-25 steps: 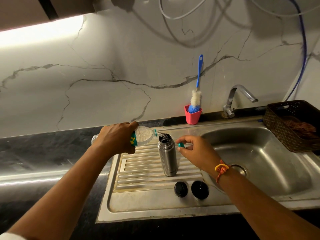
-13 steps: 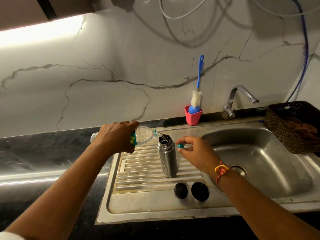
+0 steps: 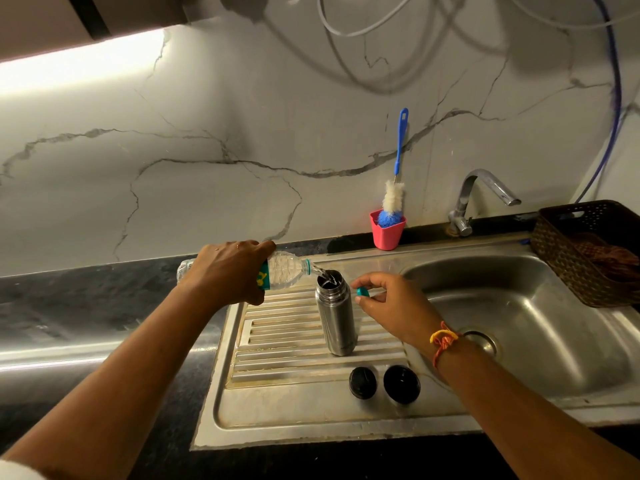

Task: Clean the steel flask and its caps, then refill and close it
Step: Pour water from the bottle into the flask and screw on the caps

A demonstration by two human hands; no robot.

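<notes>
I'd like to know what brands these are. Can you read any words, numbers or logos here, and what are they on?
Nothing can be read for certain.
Flask: a small dark mark near its base, too small to read.
Bottle: yellow marks on its teal label, partly under the left hand, not legible.
Black caps and teal cap: no text visible.
</notes>
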